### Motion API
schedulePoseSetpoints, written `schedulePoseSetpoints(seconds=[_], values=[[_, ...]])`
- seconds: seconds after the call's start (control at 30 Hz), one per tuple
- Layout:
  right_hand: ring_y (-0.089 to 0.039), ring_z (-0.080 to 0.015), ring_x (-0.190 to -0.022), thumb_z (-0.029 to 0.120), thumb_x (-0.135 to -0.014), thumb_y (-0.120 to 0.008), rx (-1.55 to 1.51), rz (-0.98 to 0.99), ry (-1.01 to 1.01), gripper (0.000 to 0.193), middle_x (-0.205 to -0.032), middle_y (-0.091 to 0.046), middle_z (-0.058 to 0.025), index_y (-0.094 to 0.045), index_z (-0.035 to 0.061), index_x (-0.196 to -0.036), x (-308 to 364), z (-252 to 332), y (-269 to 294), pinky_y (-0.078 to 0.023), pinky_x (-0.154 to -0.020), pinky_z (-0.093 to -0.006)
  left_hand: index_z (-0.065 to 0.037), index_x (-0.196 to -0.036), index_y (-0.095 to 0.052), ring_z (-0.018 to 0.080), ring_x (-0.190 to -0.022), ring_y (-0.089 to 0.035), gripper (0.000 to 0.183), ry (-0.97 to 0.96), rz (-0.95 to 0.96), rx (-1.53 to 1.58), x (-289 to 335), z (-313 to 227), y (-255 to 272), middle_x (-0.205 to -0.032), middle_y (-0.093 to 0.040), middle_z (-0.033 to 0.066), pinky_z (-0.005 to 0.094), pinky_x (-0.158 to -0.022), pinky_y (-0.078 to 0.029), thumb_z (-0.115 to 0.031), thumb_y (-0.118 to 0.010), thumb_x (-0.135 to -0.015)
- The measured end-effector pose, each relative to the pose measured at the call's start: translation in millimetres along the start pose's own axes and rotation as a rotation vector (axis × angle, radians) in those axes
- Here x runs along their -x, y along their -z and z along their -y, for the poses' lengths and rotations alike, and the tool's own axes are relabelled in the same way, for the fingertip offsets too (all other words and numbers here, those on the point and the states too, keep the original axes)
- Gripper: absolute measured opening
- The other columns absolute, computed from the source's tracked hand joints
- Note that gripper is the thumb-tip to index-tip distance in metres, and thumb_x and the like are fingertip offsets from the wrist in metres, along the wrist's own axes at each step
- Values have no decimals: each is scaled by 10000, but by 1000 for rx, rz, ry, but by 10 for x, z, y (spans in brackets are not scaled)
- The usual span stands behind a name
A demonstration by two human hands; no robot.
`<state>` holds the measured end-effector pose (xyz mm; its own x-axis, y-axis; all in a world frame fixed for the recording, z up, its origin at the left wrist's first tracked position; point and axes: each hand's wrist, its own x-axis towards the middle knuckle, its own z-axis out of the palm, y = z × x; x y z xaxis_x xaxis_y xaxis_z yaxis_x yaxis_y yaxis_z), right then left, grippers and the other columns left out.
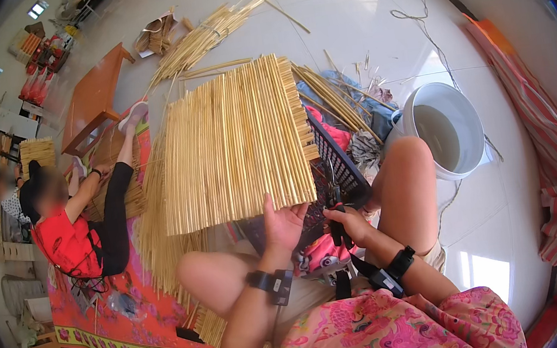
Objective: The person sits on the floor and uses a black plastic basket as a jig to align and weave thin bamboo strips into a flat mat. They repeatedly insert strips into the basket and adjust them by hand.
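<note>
A flat mat of straw-coloured reed stalks (233,145), laid side by side, slants up in front of me. My left hand (285,225) grips its near edge, with the thumb on top and the other fingers partly hidden beneath. Close to the mat's near right corner, my right hand (356,225) is closed around dark-handled pruning shears (339,236) with a bit of red, their blades pointing away from me. Under the mat's right side stands a dark plastic basket (340,156), partly covered.
Loose reeds (154,238) lie left of the mat, and a bundle (206,40) lies beyond it. A white bucket of water (445,129) stands right of my knee. A person in red (71,241) sits at left on a floral mat (113,330), near a wooden table (91,96).
</note>
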<state>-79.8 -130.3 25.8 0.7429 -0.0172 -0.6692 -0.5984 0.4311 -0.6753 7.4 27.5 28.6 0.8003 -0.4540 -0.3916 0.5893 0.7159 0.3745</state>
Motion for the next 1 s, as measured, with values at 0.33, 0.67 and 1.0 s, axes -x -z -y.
schedulePoseSetpoints(seconds=[0.33,0.67,1.0], values=[[-625,-225,-802,284,-858,-592,-12,58,-11,359,-922,-608,-143,-547,-37,-1013,12,4,40,-503,-717,-318,-53,-1129,-514,206,-978,-600,282,-56,-73,-61,-73,-170,102,-1067,-611,76,355,-841,-521,-182,-552,-881],[-620,-225,-800,334,-861,-586,-8,90,-44,385,-902,-620,-134,-571,-31,-980,33,29,44,-501,-727,-324,-34,-1184,-481,203,-1025,-585,290,-48,-24,-77,104,-154,148,-1140,-585,90,352,-894,-511,-174,-496,-931],[-569,-160,-664,421,-827,-602,348,3,71,436,-711,-601,-78,-615,-16,-814,69,137,-15,-453,-635,-287,-38,-1230,-439,195,-1108,-540,340,13,-39,-23,86,14,210,-1215,-539,80,338,-959,-471,-176,-514,-928]])
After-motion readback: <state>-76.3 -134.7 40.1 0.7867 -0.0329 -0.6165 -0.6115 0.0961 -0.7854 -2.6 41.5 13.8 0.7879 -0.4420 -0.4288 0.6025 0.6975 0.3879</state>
